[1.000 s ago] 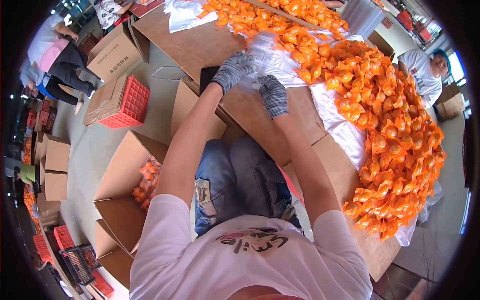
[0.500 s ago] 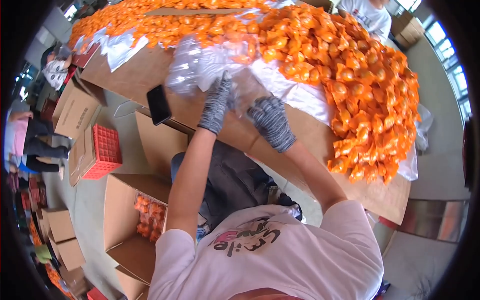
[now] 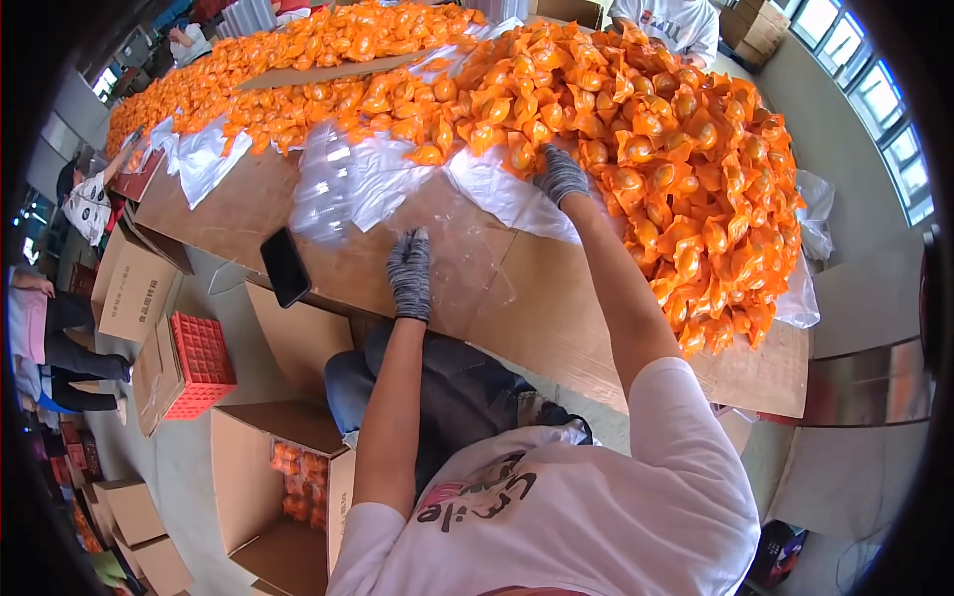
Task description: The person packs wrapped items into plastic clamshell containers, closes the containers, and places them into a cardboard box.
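My left hand (image 3: 408, 276), in a grey knit glove, has its fingers closed at the left edge of a clear plastic tray (image 3: 462, 260) lying on the brown table. My right hand (image 3: 562, 177), gloved alike, reaches to the near edge of the large pile of orange-wrapped round items (image 3: 686, 189); its fingertips are partly lost among the wrappers, so what they hold is hard to make out. A stack of clear plastic trays (image 3: 324, 184) stands behind and left of my left hand, beside white cloth (image 3: 383, 179).
A black phone (image 3: 285, 268) lies at the table's left edge. Below are an open carton (image 3: 288, 541) with packed orange items and a red crate (image 3: 202, 365). A person (image 3: 676, 25) is across the table; other people are at the left.
My hands have moved apart: the right went forward to the orange pile, the left stays by a single clear tray now lying on the table. The tray stack was set down at the left.
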A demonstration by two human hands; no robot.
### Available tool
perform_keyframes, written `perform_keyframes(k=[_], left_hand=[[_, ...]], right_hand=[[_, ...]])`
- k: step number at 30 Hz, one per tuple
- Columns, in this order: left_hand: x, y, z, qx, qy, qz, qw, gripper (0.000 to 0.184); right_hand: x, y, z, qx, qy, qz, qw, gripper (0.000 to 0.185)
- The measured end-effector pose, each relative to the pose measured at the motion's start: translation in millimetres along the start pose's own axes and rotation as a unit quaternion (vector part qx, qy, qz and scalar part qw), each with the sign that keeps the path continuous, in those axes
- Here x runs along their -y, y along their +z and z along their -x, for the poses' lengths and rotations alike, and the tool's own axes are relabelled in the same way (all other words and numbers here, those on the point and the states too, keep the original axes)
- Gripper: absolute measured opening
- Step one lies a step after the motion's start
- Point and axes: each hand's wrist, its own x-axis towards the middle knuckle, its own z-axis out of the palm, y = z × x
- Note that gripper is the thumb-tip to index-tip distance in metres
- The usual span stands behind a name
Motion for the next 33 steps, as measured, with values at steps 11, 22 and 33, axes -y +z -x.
perform_keyframes(k=[11, 22, 33], left_hand=[[25.9, 5.3, -35.4, 0.025, 0.223, -0.173, 0.959, 0.024], [20.7, 6.5, -34.5, 0.067, 0.028, 0.064, 0.995, 0.019], [19.3, 5.6, -18.8, -0.118, 0.15, -0.075, 0.979, 0.032]], right_hand=[[48.5, -89.0, 113.1, 0.334, -0.014, -0.815, 0.472, 0.038], [138.0, -60.9, 80.2, 0.448, -0.161, -0.272, 0.836, 0.054], [152.4, -16.6, 130.5, 0.066, -0.319, -0.096, 0.94, 0.024]])
